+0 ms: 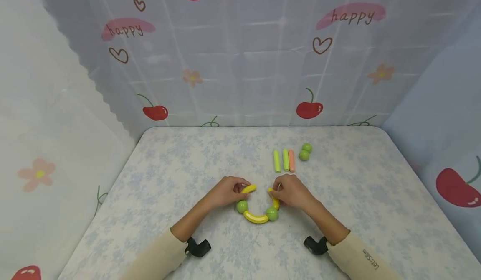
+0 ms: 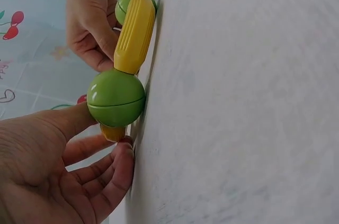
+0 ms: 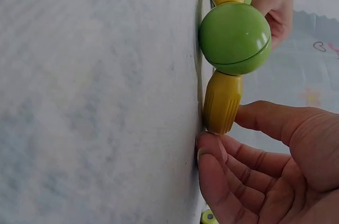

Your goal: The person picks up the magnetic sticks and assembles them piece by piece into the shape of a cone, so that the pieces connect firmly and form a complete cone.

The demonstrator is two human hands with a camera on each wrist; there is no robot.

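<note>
A U-shaped chain of yellow curved sticks and green balls lies on the table. My left hand (image 1: 228,190) pinches the left yellow curved stick (image 1: 251,188), which meets a green ball (image 1: 242,206). Between that ball and a second green ball (image 1: 272,214) runs the bottom yellow curved stick (image 1: 256,218). On the right, my right hand (image 1: 294,191) grips another yellow curved stick (image 1: 276,204) joined to the second ball. A gap separates the two upper stick ends. In the right wrist view, thumb and fingers surround the ribbed lower end of the right stick (image 3: 222,105).
Behind the right hand lie two yellow-green straight sticks (image 1: 277,161) and an orange straight stick (image 1: 291,161). Two more green balls (image 1: 305,155) sit beside them. The patterned table (image 1: 188,154) ends at a printed curtain (image 1: 240,62) at the back.
</note>
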